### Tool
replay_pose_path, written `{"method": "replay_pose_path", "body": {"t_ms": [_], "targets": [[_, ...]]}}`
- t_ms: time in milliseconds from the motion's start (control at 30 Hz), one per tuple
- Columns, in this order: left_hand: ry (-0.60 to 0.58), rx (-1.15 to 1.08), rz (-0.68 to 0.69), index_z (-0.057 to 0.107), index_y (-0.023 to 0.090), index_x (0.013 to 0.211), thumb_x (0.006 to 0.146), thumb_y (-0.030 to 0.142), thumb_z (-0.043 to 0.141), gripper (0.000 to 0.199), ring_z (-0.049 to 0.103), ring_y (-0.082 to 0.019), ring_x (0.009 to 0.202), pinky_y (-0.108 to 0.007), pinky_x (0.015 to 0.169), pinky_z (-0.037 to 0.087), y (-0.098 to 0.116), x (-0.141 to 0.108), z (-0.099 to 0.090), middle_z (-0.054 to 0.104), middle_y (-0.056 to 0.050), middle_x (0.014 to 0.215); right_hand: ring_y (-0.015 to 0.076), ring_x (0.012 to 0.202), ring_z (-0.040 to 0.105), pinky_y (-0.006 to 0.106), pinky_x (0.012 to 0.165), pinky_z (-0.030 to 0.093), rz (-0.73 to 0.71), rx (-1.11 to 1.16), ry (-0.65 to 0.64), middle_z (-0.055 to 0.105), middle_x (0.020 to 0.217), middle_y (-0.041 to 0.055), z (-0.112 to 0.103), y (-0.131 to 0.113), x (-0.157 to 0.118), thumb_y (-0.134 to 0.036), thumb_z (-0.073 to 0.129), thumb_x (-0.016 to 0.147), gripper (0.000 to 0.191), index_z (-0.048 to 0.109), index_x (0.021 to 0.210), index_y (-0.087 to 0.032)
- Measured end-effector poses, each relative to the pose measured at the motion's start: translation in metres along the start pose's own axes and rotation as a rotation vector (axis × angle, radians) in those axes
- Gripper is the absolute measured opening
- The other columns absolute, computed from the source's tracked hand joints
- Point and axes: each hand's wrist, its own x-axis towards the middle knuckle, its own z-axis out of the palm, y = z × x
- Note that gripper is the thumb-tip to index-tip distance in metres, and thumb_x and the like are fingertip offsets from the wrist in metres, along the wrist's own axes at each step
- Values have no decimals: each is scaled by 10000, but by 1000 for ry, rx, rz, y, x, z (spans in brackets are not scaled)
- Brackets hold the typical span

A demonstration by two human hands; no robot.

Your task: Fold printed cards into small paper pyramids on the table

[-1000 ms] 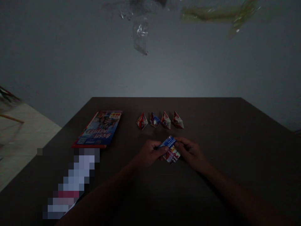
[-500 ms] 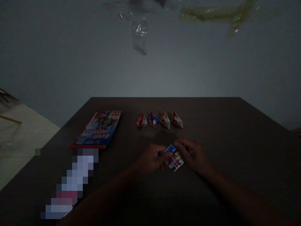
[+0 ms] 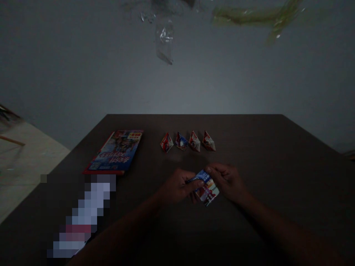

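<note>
A small folded piece of printed paper [image 3: 208, 192], blue at the top with coloured pictures below, is held above the table between both hands. My left hand [image 3: 181, 186] pinches its left side, thumb lying across the front and the other fingers behind. At its upper right edge, my right hand [image 3: 226, 181] grips the paper between thumb and fingers. Beyond the hands, several folded paper boats stand in a row: a red one [image 3: 166, 143], a blue one [image 3: 181, 141] and two red-and-white ones, of which one [image 3: 209, 141] is at the right end.
A stack of colourful printed leaflets [image 3: 116, 151] lies on the left of the dark table [image 3: 266, 147]. Nearer to me is a pixelated, bright oblong area [image 3: 85, 214]. Behind the table, yellowish tape [image 3: 249, 16] and clear plastic [image 3: 165, 40] cling to the grey wall.
The folded paper has tilted slightly, showing more of its lower right part. Both hands keep their hold on it with only small finger shifts. The paper boats have not moved.
</note>
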Motion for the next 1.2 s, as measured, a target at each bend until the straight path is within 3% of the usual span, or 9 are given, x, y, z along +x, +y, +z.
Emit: {"method": "replay_pose_path", "body": {"t_ms": [733, 1200], "targets": [[2, -51, -46, 629, 89, 722, 818, 467, 583, 393, 612, -114, 472, -184, 453, 475, 4, -3, 0, 659, -53, 586, 89, 445, 482, 189, 411, 369, 134, 203, 8, 557, 531, -6, 2, 1, 0, -480, 558, 829, 377, 613, 664, -146], [9, -139, -51, 630, 85, 701, 787, 468, 620, 393, 599, -112, 437, -189, 420, 484, 11, -5, 4, 649, -49, 550, 85, 435, 502, 182, 402, 380, 136, 246, 12, 587, 528, -3, 2, 0, 1, -465, 589, 815, 348, 646, 698, -142]]}}
